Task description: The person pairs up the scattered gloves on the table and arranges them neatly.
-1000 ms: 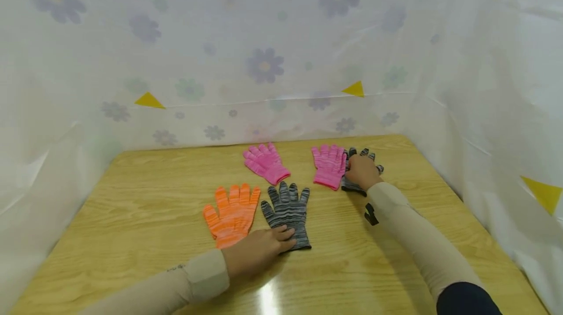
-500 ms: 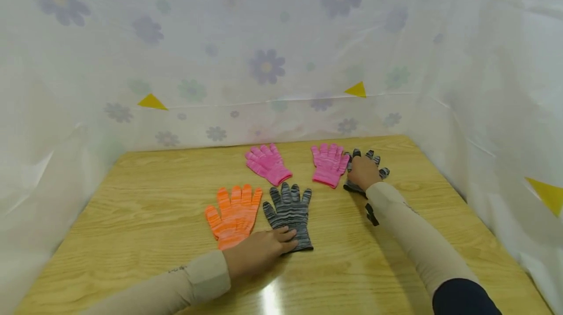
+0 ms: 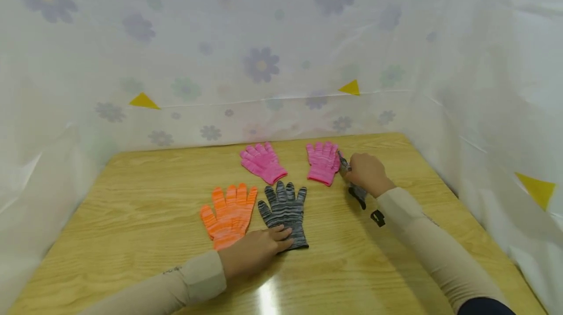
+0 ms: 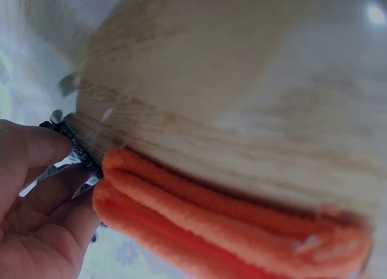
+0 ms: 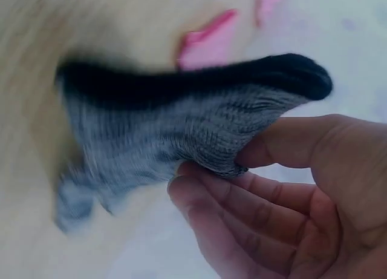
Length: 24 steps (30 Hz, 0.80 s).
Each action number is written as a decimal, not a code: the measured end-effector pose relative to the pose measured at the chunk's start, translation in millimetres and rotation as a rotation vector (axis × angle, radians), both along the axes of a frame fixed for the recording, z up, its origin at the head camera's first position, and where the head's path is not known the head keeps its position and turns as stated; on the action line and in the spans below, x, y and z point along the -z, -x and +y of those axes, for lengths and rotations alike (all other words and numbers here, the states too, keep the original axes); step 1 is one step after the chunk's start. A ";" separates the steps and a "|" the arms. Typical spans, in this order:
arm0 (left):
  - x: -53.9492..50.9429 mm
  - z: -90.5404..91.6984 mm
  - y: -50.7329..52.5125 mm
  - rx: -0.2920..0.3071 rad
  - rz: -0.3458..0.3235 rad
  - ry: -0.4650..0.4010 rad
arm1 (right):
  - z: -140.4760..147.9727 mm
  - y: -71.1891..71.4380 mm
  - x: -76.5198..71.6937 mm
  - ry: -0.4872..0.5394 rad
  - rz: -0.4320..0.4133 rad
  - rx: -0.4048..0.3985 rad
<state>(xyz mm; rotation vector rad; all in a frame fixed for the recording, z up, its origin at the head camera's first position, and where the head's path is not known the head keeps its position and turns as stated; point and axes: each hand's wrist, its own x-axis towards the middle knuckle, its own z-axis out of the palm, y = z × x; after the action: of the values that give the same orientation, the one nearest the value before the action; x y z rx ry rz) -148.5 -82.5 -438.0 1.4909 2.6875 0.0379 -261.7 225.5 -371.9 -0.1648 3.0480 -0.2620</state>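
Between thumb and fingers my right hand [image 3: 368, 172] pinches a grey-and-black striped knit glove [image 5: 151, 124], lifted off the table at the right. Its black cuff is spread in the right wrist view, and part of the glove is blurred. My left hand [image 3: 257, 251] rests with its fingers on the lower part of a second grey striped glove [image 3: 286, 210], which lies flat, fingers pointing away. Just left of that lies an orange glove [image 3: 230, 214], its cuff partly hidden by the left hand. The orange cuff [image 4: 230, 215] fills the lower left wrist view.
Two pink gloves lie farther back: one pink glove [image 3: 264, 162] left of centre, the other pink glove [image 3: 323, 162] beside my right hand. The wooden table [image 3: 145, 207] is enclosed by a pale flowered sheet [image 3: 198, 51] behind and at the sides.
My right hand has raised the grey glove from the table, where it lay flat beside the right pink glove; the glove now hangs from the fingers. The left hand has stayed in place.
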 end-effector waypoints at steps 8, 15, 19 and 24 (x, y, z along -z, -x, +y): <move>-0.3 -2.8 0.7 -0.003 0.004 0.006 | -5.9 -33.8 -30.0 0.188 0.115 -0.121; 1.4 -2.3 0.9 0.010 0.012 0.008 | 3.8 -46.2 -3.1 0.680 -0.146 -0.046; 2.7 -2.0 1.4 0.017 0.022 -0.003 | 9.5 -53.7 28.5 0.607 -0.269 -0.067; 3.2 -1.2 1.1 0.011 0.028 -0.009 | 11.3 -59.1 42.6 0.384 -0.196 -0.152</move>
<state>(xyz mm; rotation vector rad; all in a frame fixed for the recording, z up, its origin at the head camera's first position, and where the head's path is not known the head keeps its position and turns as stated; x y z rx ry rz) -149.6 -83.7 -441.2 1.5196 2.7046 0.0281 -202.6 236.8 -414.5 -0.3677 2.7419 -0.7983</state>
